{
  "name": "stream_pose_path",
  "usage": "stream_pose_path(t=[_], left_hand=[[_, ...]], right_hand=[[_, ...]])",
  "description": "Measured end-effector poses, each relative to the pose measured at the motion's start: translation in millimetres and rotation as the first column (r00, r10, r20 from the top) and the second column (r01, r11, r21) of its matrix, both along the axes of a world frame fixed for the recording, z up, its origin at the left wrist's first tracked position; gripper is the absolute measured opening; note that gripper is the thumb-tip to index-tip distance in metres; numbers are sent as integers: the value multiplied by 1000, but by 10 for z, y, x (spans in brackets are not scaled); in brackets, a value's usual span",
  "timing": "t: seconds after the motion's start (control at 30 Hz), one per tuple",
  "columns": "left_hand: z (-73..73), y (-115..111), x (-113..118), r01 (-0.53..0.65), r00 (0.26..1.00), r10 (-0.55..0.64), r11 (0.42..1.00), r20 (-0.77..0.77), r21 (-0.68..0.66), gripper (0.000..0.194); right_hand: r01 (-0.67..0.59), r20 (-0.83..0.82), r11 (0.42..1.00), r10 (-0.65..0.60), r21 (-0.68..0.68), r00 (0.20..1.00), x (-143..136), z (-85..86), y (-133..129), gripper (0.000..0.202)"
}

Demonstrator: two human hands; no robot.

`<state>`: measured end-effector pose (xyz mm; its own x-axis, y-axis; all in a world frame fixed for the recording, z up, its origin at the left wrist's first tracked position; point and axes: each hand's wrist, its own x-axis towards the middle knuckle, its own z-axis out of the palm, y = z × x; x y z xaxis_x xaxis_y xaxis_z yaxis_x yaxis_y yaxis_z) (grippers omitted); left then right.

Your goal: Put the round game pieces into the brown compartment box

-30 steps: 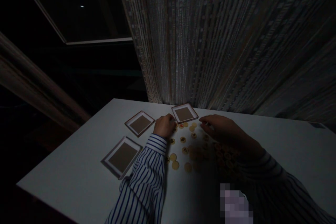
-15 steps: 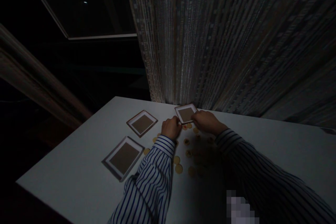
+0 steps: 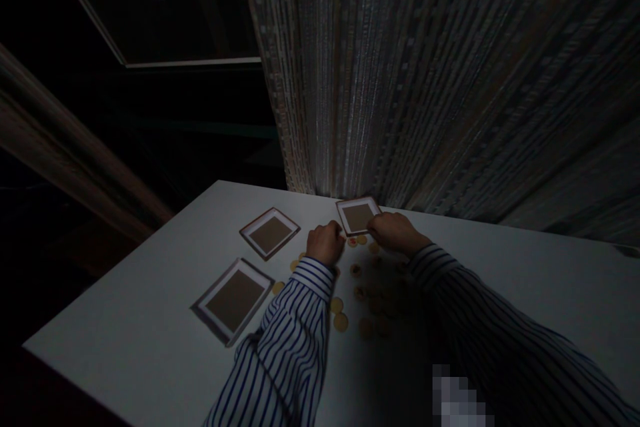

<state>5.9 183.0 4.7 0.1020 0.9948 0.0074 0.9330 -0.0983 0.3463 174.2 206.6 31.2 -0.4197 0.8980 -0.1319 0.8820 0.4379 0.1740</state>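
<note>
A picture frame [image 3: 357, 217] with a brown middle and a pale border lies at the table's far edge. The closed fingers of my right hand [image 3: 399, 233] grip its near right corner. My left hand [image 3: 325, 243] is curled just off the frame's near left side, and whatever may be in its fingers is hidden. Between my forearms lie several round, flat discs; a red mark shows on one disc [image 3: 353, 241], while another disc [image 3: 341, 322] is plain yellowish. Shadow darkens the discs nearer my right sleeve.
On the left of the white table [image 3: 130, 307] lie two similar frames, a brown-edged frame [image 3: 270, 233] and a larger greyish frame [image 3: 234, 301]. A striped string curtain [image 3: 350, 80] hangs along the far edge. The room is dim.
The gripped frame has shifted slightly right, and a small gap now shows between it and my left hand. My right hand keeps its grip; my left hand stays almost still.
</note>
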Motion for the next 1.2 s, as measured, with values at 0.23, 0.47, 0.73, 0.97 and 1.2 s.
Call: stream_pose_path(t=[0.23,0.47,0.73,0.97,1.2], left_hand=[[-22,17,-24,-1,1000,1,1000,4,-3,25],[-53,22,14,-26,1000,26,999,-11,19,29],[-57,22,17,-16,1000,16,999,-13,41,30],[-74,39,14,56,998,-53,975,-22,214,30],[-39,38,-32,101,984,-160,874,84,475,29]], right_hand=[[11,-5,1000,-11,8,1000,18,-13,2,34],[4,-19,999,-3,44,1000,-5,39,-17,34],[-29,-53,997,33,77,998,-31,118,-54,34],[-21,-81,996,28,86,996,-5,158,-92,34],[-1,-108,996,11,93,994,30,228,-131,32]])
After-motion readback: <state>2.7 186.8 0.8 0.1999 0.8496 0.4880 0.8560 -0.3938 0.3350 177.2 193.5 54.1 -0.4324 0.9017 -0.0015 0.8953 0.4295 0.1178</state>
